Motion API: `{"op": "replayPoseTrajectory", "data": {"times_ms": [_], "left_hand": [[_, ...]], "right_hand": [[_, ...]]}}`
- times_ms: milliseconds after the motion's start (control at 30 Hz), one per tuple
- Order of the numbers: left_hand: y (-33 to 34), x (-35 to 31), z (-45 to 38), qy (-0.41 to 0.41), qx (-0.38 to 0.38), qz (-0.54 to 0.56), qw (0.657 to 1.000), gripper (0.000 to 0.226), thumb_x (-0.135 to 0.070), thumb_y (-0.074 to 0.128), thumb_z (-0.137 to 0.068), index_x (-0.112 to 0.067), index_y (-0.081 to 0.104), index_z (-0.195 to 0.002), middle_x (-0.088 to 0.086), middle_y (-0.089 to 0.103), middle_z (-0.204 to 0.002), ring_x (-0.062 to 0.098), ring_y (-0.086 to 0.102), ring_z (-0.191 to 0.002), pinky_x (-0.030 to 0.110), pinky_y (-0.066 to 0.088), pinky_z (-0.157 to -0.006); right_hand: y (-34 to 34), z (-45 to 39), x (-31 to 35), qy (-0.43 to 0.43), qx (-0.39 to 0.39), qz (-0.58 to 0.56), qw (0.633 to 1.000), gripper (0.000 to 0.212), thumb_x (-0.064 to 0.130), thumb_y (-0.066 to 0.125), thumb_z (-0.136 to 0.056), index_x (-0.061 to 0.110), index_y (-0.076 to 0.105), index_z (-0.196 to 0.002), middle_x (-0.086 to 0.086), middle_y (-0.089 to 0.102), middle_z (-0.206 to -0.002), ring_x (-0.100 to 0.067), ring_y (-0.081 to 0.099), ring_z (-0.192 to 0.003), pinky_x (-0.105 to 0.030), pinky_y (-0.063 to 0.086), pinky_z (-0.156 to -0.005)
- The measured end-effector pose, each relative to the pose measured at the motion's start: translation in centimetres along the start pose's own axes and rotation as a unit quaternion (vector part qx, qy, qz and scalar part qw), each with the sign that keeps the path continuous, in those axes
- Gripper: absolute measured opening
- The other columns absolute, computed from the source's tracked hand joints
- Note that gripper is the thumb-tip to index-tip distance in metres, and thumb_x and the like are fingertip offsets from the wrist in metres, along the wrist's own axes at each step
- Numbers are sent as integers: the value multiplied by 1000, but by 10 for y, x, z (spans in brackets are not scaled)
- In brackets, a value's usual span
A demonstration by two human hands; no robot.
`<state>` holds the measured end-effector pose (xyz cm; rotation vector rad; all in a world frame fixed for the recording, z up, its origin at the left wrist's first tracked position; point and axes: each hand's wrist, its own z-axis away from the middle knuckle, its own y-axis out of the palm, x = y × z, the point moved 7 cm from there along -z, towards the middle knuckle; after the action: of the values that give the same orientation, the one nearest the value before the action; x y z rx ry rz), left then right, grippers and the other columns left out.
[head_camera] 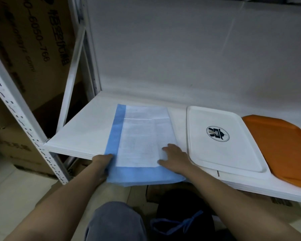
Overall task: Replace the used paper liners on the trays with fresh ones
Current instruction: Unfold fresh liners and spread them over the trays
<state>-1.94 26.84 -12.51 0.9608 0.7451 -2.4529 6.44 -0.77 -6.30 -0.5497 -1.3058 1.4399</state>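
Observation:
A stack of blue-edged white paper liners (137, 136) lies on the white shelf (87, 126), its front edge hanging over the shelf's lip. My left hand (102, 160) holds the stack's front left corner, with the fingers hidden under the liners. My right hand (175, 157) rests flat on the stack's front right part, fingers spread. To the right lies a white tray (215, 153) with a round dark logo and no liner in it. Beside that, an orange tray (281, 146) reaches the frame's right edge.
White metal shelf uprights (24, 126) stand at the left, with cardboard boxes (24, 49) behind them. A white wall backs the shelf. Below the shelf sit a dark bag (184, 214) with a blue strap, and my knee (115, 223) in grey fabric.

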Motion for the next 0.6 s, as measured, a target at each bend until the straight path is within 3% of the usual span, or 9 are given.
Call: {"op": "replayPoseTrajectory", "data": {"times_ms": [133, 267, 400, 500, 600], "left_hand": [[-12, -9, 12, 70, 7, -71, 995, 56, -23, 64, -89, 7, 44, -132, 23, 50, -133, 39, 50, -119, 44, 43, -98], [-18, -22, 26, 84, 48, -97, 991, 52, -20, 62, -91, 8, 43, -129, 23, 51, -127, 40, 51, -114, 44, 45, -84], [-20, -33, 38, 68, 95, -129, 985, 18, -14, 61, -90, 3, 56, -93, 16, 57, -80, 28, 53, -65, 29, 43, -56], [-21, -37, 42, 41, 107, -105, 988, 23, -14, 57, -91, -5, 53, -71, 8, 56, -54, 19, 55, -41, 20, 44, -45], [-17, -38, 43, 13, 136, -40, 990, 22, -18, 55, -94, -8, 55, -73, 2, 59, -42, 15, 61, -53, 22, 52, -49]], "right_hand": [[14, 8, 20, -39, 13, 33, 999, 71, 52, 43, -94, 23, 15, -151, -1, 1, -160, -21, -2, -147, -40, 8, -119], [15, 12, 31, -62, -17, 52, 997, 65, 49, 42, -95, 21, 20, -150, -2, 8, -159, -21, 3, -147, -39, 11, -117], [17, 16, 53, -110, -30, 39, 993, 62, 47, 44, -95, 21, 26, -148, -2, 17, -157, -19, 14, -144, -36, 15, -115], [20, 19, 74, -157, -32, 33, 987, 68, 52, 49, -91, 22, 28, -148, -2, 21, -156, -18, 18, -143, -36, 17, -115], [25, 21, 96, -199, -36, 33, 979, 90, 61, 62, -78, 23, 23, -149, 1, 25, -154, -17, 22, -142, -38, 21, -113]]}}
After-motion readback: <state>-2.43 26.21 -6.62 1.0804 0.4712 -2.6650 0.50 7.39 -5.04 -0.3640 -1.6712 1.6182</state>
